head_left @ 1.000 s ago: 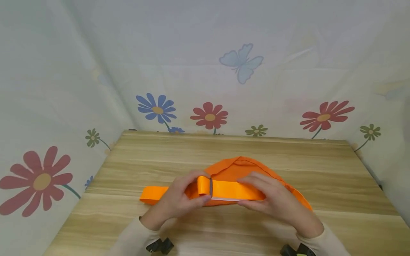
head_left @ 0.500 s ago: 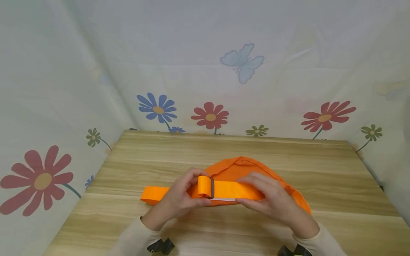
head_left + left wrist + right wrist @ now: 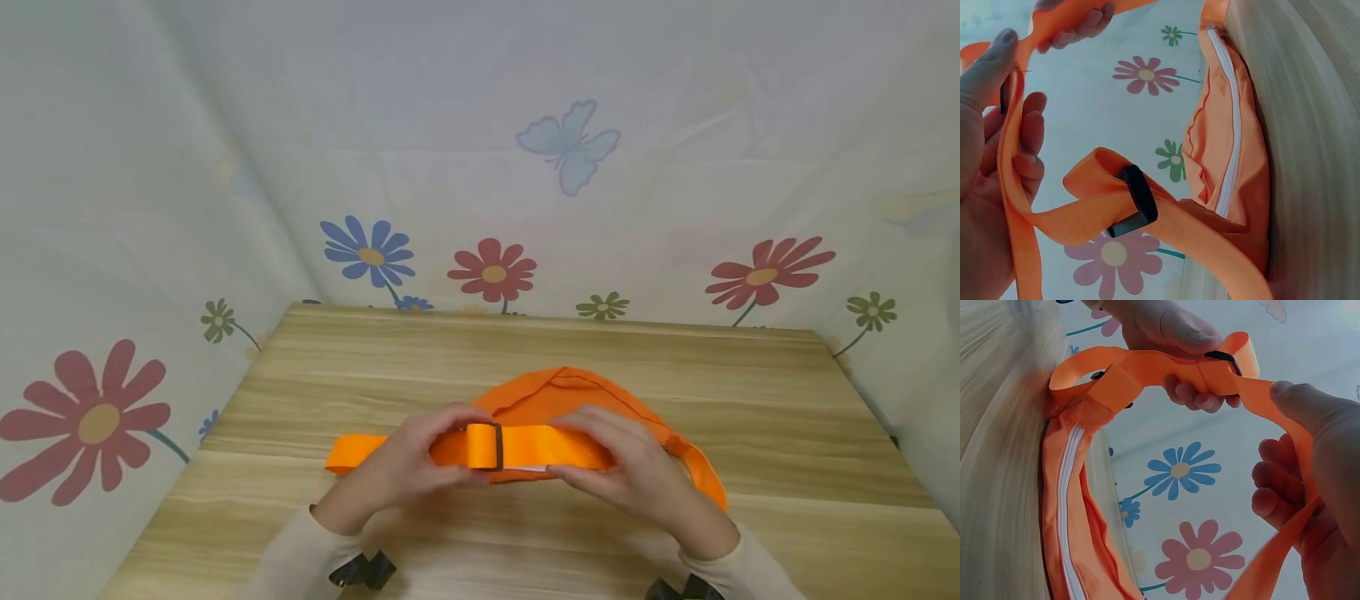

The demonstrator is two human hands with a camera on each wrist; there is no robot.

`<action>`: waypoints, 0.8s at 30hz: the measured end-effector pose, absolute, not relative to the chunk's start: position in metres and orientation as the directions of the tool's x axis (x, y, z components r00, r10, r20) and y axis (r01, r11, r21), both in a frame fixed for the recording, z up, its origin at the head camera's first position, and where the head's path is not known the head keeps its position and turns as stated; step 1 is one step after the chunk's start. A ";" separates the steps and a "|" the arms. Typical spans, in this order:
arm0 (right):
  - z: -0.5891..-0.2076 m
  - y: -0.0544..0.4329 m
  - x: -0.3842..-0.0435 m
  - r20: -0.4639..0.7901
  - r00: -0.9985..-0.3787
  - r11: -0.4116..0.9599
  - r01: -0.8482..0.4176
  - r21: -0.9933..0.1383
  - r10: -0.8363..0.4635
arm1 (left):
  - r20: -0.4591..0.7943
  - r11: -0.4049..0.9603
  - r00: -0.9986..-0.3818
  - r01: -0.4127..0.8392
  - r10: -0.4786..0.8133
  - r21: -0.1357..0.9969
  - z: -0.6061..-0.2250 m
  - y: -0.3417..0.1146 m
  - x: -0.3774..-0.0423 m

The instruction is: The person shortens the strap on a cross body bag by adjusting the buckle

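Note:
An orange waist bag (image 3: 551, 404) with a white zipper (image 3: 1233, 134) lies on the table. Its orange strap (image 3: 528, 442) is raised in front of the bag, between both hands. My left hand (image 3: 411, 462) pinches the strap beside a dark slide buckle (image 3: 498, 448), thumb on one face and fingers on the other. A short loop of strap (image 3: 1244, 350) folds back through this buckle. My right hand (image 3: 633, 471) grips the strap to the right of the buckle, thumb against fingers. Lower in the left wrist view, a second black buckle (image 3: 1141, 203) sits on a hanging length of strap.
The wood-grain table (image 3: 360, 358) is bordered by white cloth walls (image 3: 652, 225) printed with flowers and a butterfly. A free bend of strap (image 3: 354, 452) sticks out left of the left hand. Dark wrist cameras (image 3: 363, 572) hang below both sleeves.
The buckle and its strap loop have come slightly down and right, and the buckle's frame now shows more of its face. The right hand has shifted a little left along with its forearm.

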State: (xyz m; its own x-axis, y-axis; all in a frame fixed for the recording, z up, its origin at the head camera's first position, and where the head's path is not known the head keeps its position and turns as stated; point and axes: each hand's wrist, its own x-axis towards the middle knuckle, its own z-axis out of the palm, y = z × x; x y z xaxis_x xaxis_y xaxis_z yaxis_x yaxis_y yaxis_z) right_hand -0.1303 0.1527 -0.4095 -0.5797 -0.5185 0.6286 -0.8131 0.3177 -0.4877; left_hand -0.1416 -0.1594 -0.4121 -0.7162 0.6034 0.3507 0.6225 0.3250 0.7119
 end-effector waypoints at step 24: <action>-0.409 0.138 -0.132 0.717 -0.473 0.276 -0.881 -0.385 -0.512 | 0.468 0.287 -0.681 0.692 0.563 0.662 -0.414 -0.139 -0.139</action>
State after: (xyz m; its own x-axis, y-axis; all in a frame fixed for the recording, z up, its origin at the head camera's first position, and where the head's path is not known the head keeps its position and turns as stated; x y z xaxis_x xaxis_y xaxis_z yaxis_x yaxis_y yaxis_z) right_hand -0.1323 0.1382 -0.4095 -0.4734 -0.5120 0.7167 -0.8808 0.2762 -0.3845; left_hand -0.1385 -0.1387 -0.4136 -0.6812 0.5628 0.4682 0.6921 0.2867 0.6624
